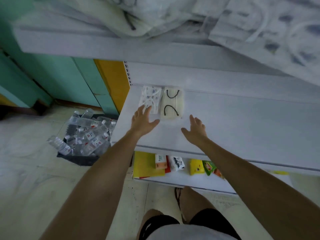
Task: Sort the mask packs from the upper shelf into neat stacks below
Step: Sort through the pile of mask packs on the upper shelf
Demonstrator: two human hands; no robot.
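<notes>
The left hand (142, 121) and right hand (194, 130) are held out empty over the lower shelf (242, 122), fingers spread, nothing grasped. At the left hand's fingertips a patterned mask pack (151, 97) is laid; whether it is touched cannot be told. A cream mask pack (172, 104) with black ear loops is set beside it, beyond and between the hands, seemingly so that each kind starts its own stack. Above the hands, a loose heap of mask packs (173, 14) is piled on the upper shelf (103, 47), not yet sorted.

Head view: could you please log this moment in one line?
left hand open, fingertips at patterned pack | right hand open | cream pack alongside
</notes>
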